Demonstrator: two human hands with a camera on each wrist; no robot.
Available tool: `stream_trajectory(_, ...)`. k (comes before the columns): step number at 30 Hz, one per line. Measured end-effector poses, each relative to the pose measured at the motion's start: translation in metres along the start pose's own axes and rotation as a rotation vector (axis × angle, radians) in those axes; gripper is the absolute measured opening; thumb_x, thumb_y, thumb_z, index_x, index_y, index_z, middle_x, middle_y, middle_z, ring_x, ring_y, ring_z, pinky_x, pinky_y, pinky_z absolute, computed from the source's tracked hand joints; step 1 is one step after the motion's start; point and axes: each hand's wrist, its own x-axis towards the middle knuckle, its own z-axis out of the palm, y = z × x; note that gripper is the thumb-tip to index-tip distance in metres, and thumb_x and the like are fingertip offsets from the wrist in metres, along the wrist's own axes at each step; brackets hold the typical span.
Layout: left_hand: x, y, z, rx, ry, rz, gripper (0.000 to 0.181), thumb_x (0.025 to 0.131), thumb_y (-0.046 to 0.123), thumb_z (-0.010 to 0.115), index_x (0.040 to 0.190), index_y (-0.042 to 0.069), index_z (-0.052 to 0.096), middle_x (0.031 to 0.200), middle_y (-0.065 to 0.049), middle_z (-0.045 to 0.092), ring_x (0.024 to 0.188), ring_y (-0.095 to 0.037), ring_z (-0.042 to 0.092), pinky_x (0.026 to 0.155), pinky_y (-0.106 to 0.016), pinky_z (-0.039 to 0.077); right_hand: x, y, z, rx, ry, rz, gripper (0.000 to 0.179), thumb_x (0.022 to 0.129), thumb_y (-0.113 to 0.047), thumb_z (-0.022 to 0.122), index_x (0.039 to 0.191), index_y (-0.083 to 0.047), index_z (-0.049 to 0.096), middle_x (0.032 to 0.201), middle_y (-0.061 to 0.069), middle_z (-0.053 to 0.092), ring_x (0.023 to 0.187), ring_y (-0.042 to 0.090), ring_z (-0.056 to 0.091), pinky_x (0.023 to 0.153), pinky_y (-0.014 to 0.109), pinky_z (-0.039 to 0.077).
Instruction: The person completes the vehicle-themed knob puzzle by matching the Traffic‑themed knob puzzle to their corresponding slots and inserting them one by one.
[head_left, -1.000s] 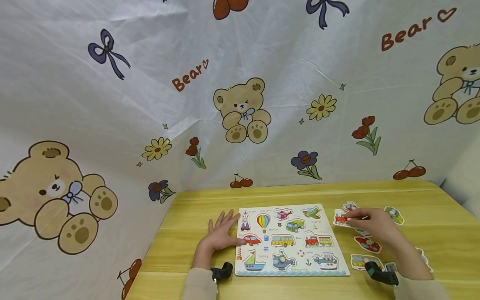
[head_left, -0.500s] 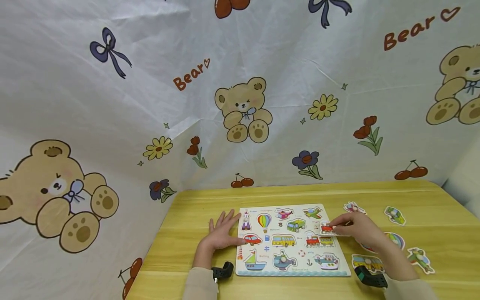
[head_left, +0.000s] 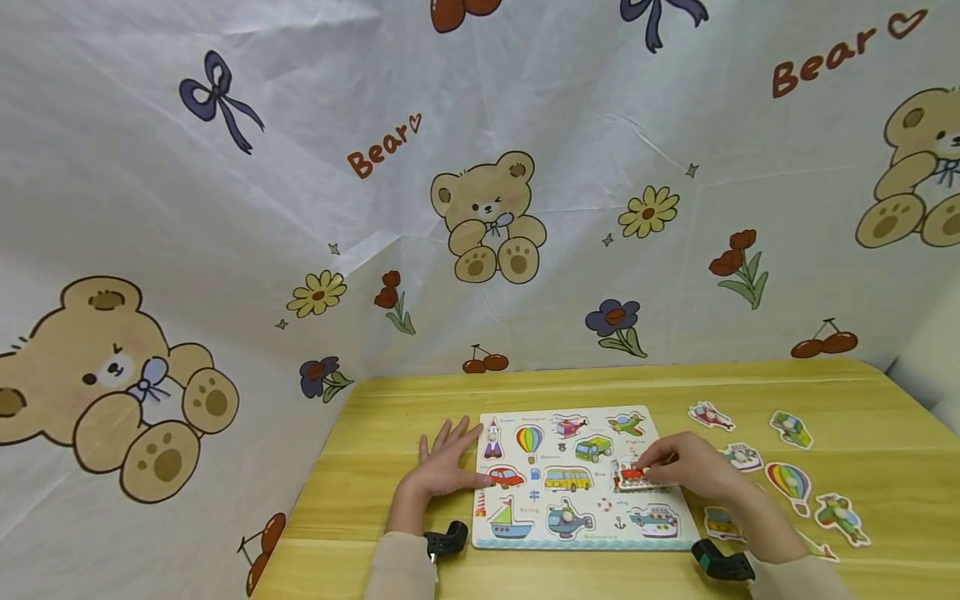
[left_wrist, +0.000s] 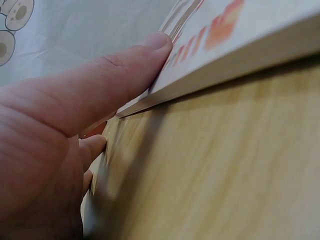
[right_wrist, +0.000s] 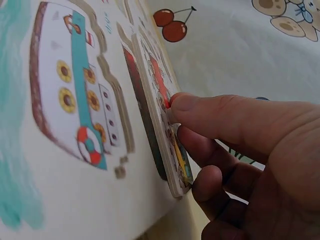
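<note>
A white puzzle board [head_left: 618, 537] printed with vehicles lies on the wooden table. My left hand [head_left: 441, 473] rests at its left side with fingers spread; in the left wrist view the thumb [left_wrist: 145, 52] presses on the board's edge. My right hand [head_left: 697, 471] pinches a train puzzle piece [head_left: 632, 477] by its small knob between thumb and fingers. The piece lies over the train picture, slightly tilted. In the right wrist view the train recess shows dark beneath it, beside the ship recess [right_wrist: 75, 85]. The right fingers hide part of the piece.
Loose pieces lie right of the board: a helicopter [head_left: 710, 415], a green truck [head_left: 791, 429], a ship [head_left: 741, 456], a balloon [head_left: 787, 485], a plane [head_left: 842, 518] and a bus [head_left: 722, 523]. The right forearm partly covers another piece. A bear-print cloth [head_left: 300, 167] hangs behind the table.
My right hand has carried the train piece leftward from the loose pieces onto the board, over the train picture. The left hand has stayed in place.
</note>
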Motion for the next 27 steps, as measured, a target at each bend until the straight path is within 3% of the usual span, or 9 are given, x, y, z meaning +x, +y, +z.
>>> stream_trajectory(27,0.001,-0.001,0.000,0.003,-0.004,-0.010,0.095,0.078,0.048,0.081,0.157,0.026,0.034,0.170,-0.005,0.014,0.157,-0.038,0.000,0.117,-0.070,-0.014,0.004,-0.008,0.012,-0.042,0.005,0.030,0.009,0.086,-0.009,0.073,0.094,-0.007,0.077,0.088,0.003,0.072,0.072,0.010,0.055,0.061,0.022,0.047)
